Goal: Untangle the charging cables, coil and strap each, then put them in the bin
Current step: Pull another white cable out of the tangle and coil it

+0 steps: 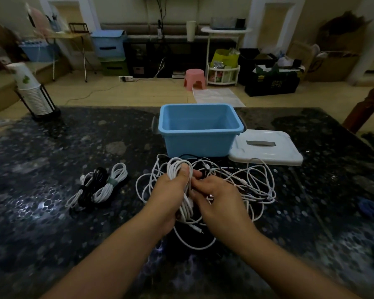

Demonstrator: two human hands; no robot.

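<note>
My left hand [171,190] grips a coiled bundle of white cable [178,167], thumb pressed over its top loops. My right hand [216,197] sits right beside it, its fingers pinching the same white cable at the coil's side. A loose tangle of white and black cables [246,182] spreads on the dark table behind and to the right of both hands. The open blue bin [200,128] stands just beyond the tangle, nothing visible inside. Three coiled cables [99,186], two white and one black, lie to the left, one white one bound with a grey-green strap.
The bin's white lid [268,147] lies flat to the right of the bin. A stack of paper cups in a black holder [32,93] stands at the table's far left corner. A blue object [368,209] lies near the right edge. A wooden post [367,104] rises at the far right.
</note>
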